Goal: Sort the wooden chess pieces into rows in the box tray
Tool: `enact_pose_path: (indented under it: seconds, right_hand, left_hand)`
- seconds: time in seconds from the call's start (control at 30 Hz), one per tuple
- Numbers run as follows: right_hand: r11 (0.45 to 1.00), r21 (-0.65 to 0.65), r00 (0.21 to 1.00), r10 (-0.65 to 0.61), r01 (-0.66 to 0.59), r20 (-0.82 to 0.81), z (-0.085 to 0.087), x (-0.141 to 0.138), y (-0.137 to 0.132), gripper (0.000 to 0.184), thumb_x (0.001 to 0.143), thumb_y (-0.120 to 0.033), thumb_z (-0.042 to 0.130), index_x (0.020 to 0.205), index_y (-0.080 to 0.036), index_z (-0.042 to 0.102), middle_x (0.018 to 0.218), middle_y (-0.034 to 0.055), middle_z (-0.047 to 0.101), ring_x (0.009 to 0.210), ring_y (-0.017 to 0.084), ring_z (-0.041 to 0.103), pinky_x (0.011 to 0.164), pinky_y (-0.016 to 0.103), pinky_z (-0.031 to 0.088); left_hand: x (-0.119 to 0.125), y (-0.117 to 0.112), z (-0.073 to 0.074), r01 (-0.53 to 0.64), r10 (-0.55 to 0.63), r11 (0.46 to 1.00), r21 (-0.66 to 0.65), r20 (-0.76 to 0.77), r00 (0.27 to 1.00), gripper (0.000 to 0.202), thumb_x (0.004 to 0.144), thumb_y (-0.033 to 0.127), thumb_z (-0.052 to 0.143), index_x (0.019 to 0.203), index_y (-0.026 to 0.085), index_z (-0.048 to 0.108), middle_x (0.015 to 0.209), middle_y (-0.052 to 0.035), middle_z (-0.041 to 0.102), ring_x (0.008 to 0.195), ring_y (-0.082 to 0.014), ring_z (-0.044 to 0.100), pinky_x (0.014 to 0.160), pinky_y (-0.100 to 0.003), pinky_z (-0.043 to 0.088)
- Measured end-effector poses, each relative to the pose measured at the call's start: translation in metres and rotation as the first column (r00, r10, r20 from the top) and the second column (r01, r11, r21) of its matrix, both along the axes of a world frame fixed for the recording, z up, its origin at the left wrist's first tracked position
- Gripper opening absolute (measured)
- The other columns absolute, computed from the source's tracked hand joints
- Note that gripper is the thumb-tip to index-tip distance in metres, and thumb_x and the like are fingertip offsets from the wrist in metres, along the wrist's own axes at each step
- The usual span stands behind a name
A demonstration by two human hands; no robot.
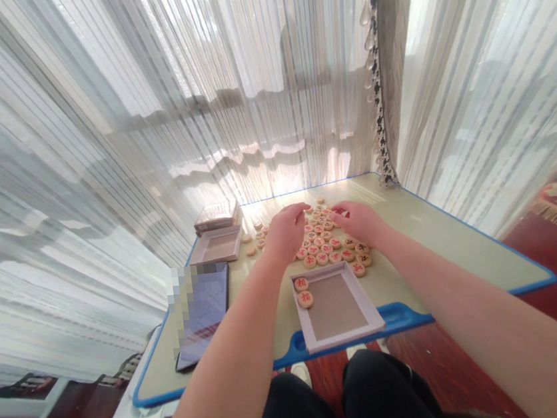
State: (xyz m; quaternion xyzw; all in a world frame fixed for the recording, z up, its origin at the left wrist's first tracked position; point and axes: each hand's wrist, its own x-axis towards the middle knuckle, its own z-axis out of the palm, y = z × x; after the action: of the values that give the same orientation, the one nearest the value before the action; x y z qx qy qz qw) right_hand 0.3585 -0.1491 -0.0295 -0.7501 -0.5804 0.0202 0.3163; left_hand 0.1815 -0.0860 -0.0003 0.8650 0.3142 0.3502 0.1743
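Observation:
Many round wooden xiangqi pieces [322, 257] lie spread in a cluster on the table, some with red characters and some with dark ones. My left hand [288, 231] is over the left side of the cluster, fingers stretched forward and partly bent. At the right side is my right hand [358, 221], its fingers loosely curved by the pieces and apart. I see nothing held in either hand. Nearer to me, a shallow pale box [363, 296] sits at the table's front edge. Two red-marked pieces [305, 298] lie along its left wall. My left hand covers part of the cluster.
A tablet [204, 318] lies on the table's left side. Behind it are a second shallow box [215, 246] and a small stacked package [216, 215]. The table [443, 237] has a blue rim, and sheer curtains [253, 71] hang behind it.

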Motion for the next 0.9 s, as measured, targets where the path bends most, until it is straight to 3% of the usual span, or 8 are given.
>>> enact_pose_path:
  seconds: [0.1, 0.2, 0.33, 0.47, 0.67, 0.77, 0.9]
  right_hand:
    - [0.987, -0.157, 0.991, 0.047, -0.027, 0.124, 0.01, -0.004, 0.014, 0.037, 0.079, -0.034, 0.049, 0.109, -0.019, 0.065, 0.111, 0.0085, 0.066, 0.1, 0.024, 0.057, 0.083, 0.032, 0.042]
    - [0.976, -0.217, 0.977, 0.024, 0.024, 0.214, 0.011, -0.003, 0.028, 0.043, 0.083, -0.034, 0.044, 0.121, -0.02, 0.058, 0.119, 0.0086, 0.062, 0.112, 0.027, 0.049, 0.09, 0.036, 0.039]
    - [0.959, -0.281, 0.961, 0.091, -0.014, 0.263, 0.004, 0.002, 0.035, 0.039, 0.087, -0.035, 0.035, 0.105, -0.021, 0.067, 0.105, 0.0089, 0.067, 0.106, 0.027, 0.05, 0.089, 0.037, 0.039]
    - [0.968, -0.247, 0.961, 0.11, -0.045, 0.254, 0.001, 0.005, 0.034, 0.036, 0.087, -0.034, 0.036, 0.097, -0.023, 0.069, 0.095, 0.0079, 0.069, 0.104, 0.027, 0.05, 0.085, 0.036, 0.04]
    - [0.983, -0.179, 0.964, 0.075, -0.029, 0.254, -0.004, 0.007, 0.041, 0.037, 0.085, -0.035, 0.041, 0.111, -0.024, 0.065, 0.113, 0.0063, 0.064, 0.106, 0.028, 0.048, 0.089, 0.038, 0.038]
    - [0.977, -0.209, 0.964, 0.099, -0.047, 0.247, -0.006, 0.007, 0.042, 0.035, 0.083, -0.039, 0.045, 0.105, -0.023, 0.067, 0.106, 0.0084, 0.066, 0.104, 0.028, 0.049, 0.086, 0.037, 0.039]
    - [0.973, -0.219, 0.979, 0.118, -0.079, 0.169, -0.008, 0.007, 0.042, 0.032, 0.078, -0.043, 0.053, 0.097, -0.021, 0.068, 0.095, 0.0069, 0.069, 0.1, 0.027, 0.051, 0.084, 0.035, 0.04]
  left_hand:
    - [0.0, 0.005, -0.002, 0.014, -0.008, 0.999, -0.043, 0.134, 0.991, 0.031, 0.087, 0.016, 0.039, 0.104, 0.019, 0.065, 0.114, -0.0032, 0.064, 0.105, -0.0165, 0.057, 0.093, -0.029, 0.044]
    - [-0.001, 0.009, -0.004, -0.032, 0.049, 0.993, -0.114, 0.154, 0.987, 0.03, 0.085, 0.017, 0.042, 0.102, 0.021, 0.066, 0.103, -0.0028, 0.068, 0.094, -0.0167, 0.061, 0.085, -0.029, 0.048]
    - [0.0, 0.008, -0.005, -0.056, 0.081, 0.983, -0.175, 0.136, 0.987, 0.029, 0.085, 0.021, 0.043, 0.101, 0.021, 0.067, 0.09, -0.0027, 0.069, 0.079, -0.0162, 0.063, 0.072, -0.027, 0.05]
    - [0.006, 0.004, -0.004, -0.022, 0.049, 0.982, -0.187, 0.14, 0.989, 0.028, 0.082, 0.019, 0.045, 0.097, 0.021, 0.069, 0.097, -0.002, 0.069, 0.082, -0.0151, 0.062, 0.074, -0.025, 0.049]
    - [0.011, 0.002, -0.008, -0.032, 0.049, 0.981, -0.192, 0.084, 0.995, 0.027, 0.08, 0.016, 0.048, 0.097, 0.021, 0.069, 0.097, -0.0022, 0.07, 0.085, -0.0163, 0.063, 0.082, -0.03, 0.048]
    - [0.01, 0.002, -0.011, -0.031, 0.046, 0.988, -0.154, 0.095, 0.994, 0.026, 0.08, 0.016, 0.048, 0.095, 0.021, 0.069, 0.098, -0.002, 0.07, 0.09, -0.017, 0.062, 0.086, -0.03, 0.047]
    - [0.009, 0.003, -0.012, -0.049, 0.063, 0.993, -0.109, 0.129, 0.99, 0.028, 0.078, 0.012, 0.045, 0.088, 0.02, 0.07, 0.091, -0.0015, 0.07, 0.083, -0.0155, 0.063, 0.081, -0.028, 0.048]
